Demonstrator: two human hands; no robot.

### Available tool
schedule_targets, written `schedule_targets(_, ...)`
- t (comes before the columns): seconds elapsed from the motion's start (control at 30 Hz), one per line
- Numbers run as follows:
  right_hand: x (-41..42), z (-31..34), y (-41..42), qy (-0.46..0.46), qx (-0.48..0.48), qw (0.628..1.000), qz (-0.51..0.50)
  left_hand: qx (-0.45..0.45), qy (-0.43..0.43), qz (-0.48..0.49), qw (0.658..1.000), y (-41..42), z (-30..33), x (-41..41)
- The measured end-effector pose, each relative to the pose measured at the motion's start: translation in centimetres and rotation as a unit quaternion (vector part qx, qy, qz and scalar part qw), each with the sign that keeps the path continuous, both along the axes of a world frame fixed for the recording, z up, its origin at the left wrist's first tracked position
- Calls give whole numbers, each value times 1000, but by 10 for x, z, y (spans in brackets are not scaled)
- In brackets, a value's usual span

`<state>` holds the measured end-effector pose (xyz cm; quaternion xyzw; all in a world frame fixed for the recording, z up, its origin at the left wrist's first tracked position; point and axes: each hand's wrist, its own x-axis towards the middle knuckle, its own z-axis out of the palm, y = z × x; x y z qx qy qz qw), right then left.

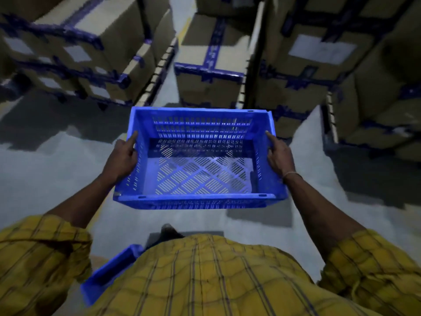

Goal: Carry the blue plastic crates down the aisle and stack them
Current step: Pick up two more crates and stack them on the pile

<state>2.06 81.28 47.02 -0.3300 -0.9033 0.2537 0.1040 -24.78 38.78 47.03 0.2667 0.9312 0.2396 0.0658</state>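
An empty blue plastic crate (200,174) with slotted walls and a lattice floor hangs level in front of me above the grey floor. My left hand (121,156) grips its left rim, thumb along the top edge. My right hand (279,156) grips the right rim the same way, a thin band on that wrist. The corner of a second blue crate (109,272) pokes out low on the left, mostly hidden behind my yellow checked shirt.
Cardboard boxes (209,71) taped in blue stand ahead in the aisle. More box stacks (75,51) line the left side, and others (341,65) fill the right on pallets. A strip of grey floor (45,167) runs between them.
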Motion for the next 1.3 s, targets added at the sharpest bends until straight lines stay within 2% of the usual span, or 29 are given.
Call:
schedule_targets(0.2, 103, 2, 45, -10, 5, 992, -124, -10, -26, -138, 990, 120, -5, 0)
schedule_targets(0.37, 177, -8, 74, -13, -6, 969, -246, 19, -47, -234, 971, 242, -9, 8)
schedule_targets(0.47, 217, -12, 86, -13, -11, 944, -329, 24, -47, -327, 943, 323, -9, 17)
schedule_targets(0.6, 252, -8, 88, -10, -18, 914, -406, 6, -47, -392, 919, 411, -6, 31)
schedule_targets(0.73, 292, -9, 84, -12, -20, 872, -488, 7, -59, -493, 868, 503, -9, 52)
schedule_targets(0.87, 329, -15, 72, -3, -17, 827, -562, 0, -51, -549, 834, 581, -5, 99)
schedule_targets(0.97, 360, -18, 64, 7, -20, 793, -609, -1, -42, -609, 792, 630, -9, 140)
schedule_targets(1.03, 383, -22, 63, 9, -16, 773, -634, -1, -44, -629, 776, 664, -14, 172)
schedule_targets(1.17, 440, -33, 69, 19, -21, 728, -685, -5, -49, -672, 739, 719, -19, 255)
schedule_targets(1.3, 510, -36, 88, 30, -24, 701, -712, -6, -44, -707, 706, 771, -23, 341)
